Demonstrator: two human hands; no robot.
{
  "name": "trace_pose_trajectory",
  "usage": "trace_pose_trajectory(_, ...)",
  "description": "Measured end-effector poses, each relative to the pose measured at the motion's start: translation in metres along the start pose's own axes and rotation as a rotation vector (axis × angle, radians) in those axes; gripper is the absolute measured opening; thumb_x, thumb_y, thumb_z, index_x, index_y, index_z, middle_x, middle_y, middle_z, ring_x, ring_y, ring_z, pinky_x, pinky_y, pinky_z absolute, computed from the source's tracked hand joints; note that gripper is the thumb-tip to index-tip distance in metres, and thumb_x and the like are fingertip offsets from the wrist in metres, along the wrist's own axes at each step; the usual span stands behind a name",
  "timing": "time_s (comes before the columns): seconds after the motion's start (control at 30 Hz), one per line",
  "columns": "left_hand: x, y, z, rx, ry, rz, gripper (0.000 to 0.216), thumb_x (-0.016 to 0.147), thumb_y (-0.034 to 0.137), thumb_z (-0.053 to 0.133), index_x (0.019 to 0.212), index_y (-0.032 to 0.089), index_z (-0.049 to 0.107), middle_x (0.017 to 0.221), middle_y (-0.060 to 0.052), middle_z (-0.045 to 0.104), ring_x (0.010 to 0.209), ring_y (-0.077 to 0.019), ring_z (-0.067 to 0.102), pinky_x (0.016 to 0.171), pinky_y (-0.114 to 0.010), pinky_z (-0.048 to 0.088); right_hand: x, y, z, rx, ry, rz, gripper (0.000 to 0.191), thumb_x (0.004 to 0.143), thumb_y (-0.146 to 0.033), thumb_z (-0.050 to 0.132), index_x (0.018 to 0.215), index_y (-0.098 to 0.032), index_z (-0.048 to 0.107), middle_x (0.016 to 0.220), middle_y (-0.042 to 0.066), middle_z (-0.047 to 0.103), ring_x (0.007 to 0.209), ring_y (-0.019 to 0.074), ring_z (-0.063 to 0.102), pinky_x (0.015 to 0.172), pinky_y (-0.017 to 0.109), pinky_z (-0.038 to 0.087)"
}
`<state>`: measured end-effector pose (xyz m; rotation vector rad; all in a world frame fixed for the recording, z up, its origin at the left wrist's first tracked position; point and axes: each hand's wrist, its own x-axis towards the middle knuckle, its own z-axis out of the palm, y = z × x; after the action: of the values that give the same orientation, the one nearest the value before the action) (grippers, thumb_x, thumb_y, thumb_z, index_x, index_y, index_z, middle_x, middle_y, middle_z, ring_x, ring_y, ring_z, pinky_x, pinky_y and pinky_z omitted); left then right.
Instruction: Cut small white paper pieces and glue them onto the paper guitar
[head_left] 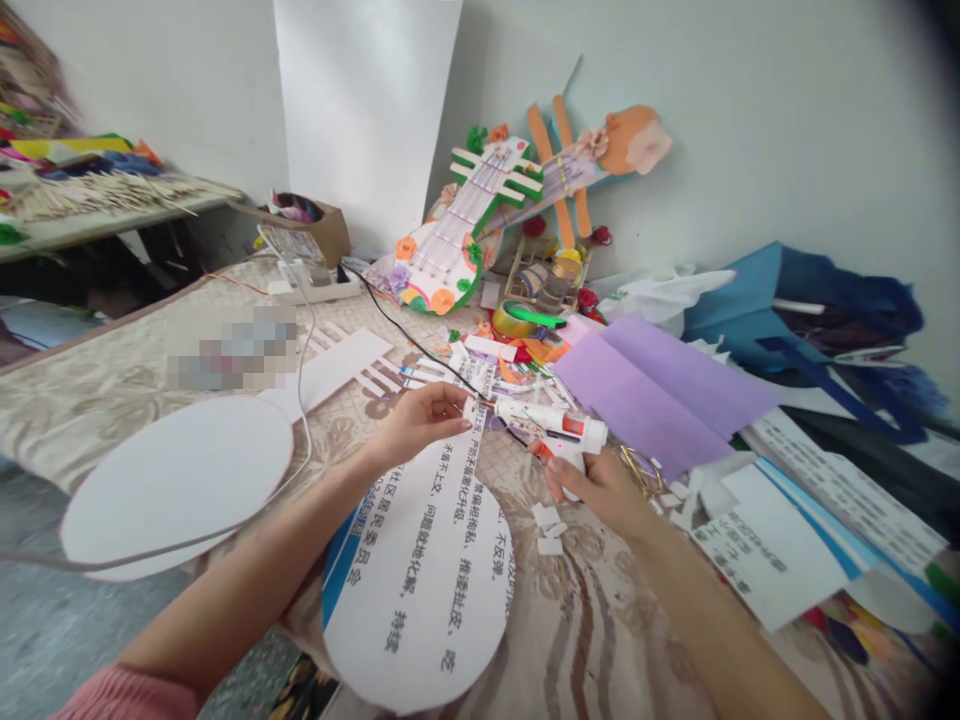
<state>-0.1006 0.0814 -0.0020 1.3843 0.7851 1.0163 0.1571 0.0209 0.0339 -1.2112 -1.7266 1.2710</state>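
My right hand (600, 490) grips the handle of a white glue gun (555, 422), whose nozzle points left at a small white piece. My left hand (424, 418) pinches that small white piece (470, 408) at the neck of a printed cardboard cut-out (427, 570), shaped like a stringed instrument, lying on the table. A black cord (409, 335) runs from the gun back across the table.
A plain white instrument-shaped cut-out (180, 480) lies to the left. Purple paper (652, 390), printed sheets (772, 550), a tape roll (517, 318), paper scraps (547, 530) and decorated instrument models (480, 220) crowd the back and right. A power strip (307, 285) sits behind.
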Motion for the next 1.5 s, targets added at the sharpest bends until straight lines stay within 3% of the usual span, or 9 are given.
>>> trace_pose_trajectory(0.33,-0.0052,0.0060,0.0045,0.008,0.072,0.079,0.036,0.075,0.024,0.074,0.106,0.012,0.060,0.089,-0.005,0.064,0.078,-0.0114,0.061,0.071,-0.024,0.051,-0.0029,0.0009,0.0035,-0.078,0.005,-0.032,0.037,0.086,-0.058,0.053,0.091,-0.023,0.064,0.057,0.000,0.053,0.049,0.0179,0.050,0.048,0.031,0.041)
trace_pose_trajectory(0.6,-0.0078,0.0036,0.0044,0.103,0.056,0.098,0.038,0.077,0.022,0.072,0.110,0.010,0.060,0.081,-0.002,0.062,0.072,-0.0094,0.058,0.065,-0.022,0.050,-0.0031,-0.0022,0.0083,-0.104,0.007,-0.043,0.044,0.086,-0.060,0.052,0.091,-0.017,0.062,0.058,-0.001,0.053,0.048,0.0137,0.047,0.047,0.027,0.040)
trace_pose_trajectory(0.83,-0.0076,0.0040,0.0030,0.108,0.047,0.103,0.038,0.078,0.024,0.072,0.112,0.010,0.062,0.084,-0.004,0.064,0.075,-0.0106,0.060,0.068,-0.023,0.051,-0.0021,-0.0046,0.0095,-0.155,0.005,-0.097,0.039,0.089,-0.056,0.049,0.077,-0.019,0.054,0.057,-0.002,0.052,0.050,0.0124,0.047,0.049,0.025,0.038)
trace_pose_trajectory(1.03,-0.0082,0.0045,0.0030,-0.029,0.015,0.050,0.040,0.074,0.023,0.076,0.108,0.010,0.063,0.093,-0.007,0.068,0.083,-0.0128,0.064,0.076,-0.025,0.053,-0.0031,0.0014,0.0076,-0.156,0.032,-0.093,0.042,0.091,-0.056,0.047,0.071,-0.019,0.053,0.057,-0.001,0.053,0.049,0.0115,0.046,0.049,0.024,0.037)
trace_pose_trajectory(1.23,-0.0075,0.0058,0.0039,-0.090,-0.023,0.029,0.040,0.073,0.020,0.077,0.109,0.009,0.061,0.091,-0.006,0.067,0.078,-0.0105,0.063,0.072,-0.023,0.053,-0.0021,0.0019,0.0072,-0.161,0.038,-0.104,0.049,0.091,-0.057,0.046,0.061,-0.019,0.053,0.055,0.001,0.054,0.052,0.0131,0.049,0.053,0.025,0.039)
trace_pose_trajectory(1.5,-0.0072,0.0072,0.0033,-0.173,-0.023,0.054,0.037,0.072,0.016,0.079,0.102,0.010,0.058,0.084,-0.002,0.064,0.073,-0.0081,0.062,0.067,-0.019,0.053,-0.0034,0.0018,0.0082,-0.147,0.006,-0.104,0.048,0.090,-0.059,0.046,0.066,-0.019,0.053,0.056,0.000,0.053,0.050,0.0121,0.045,0.051,0.025,0.036)
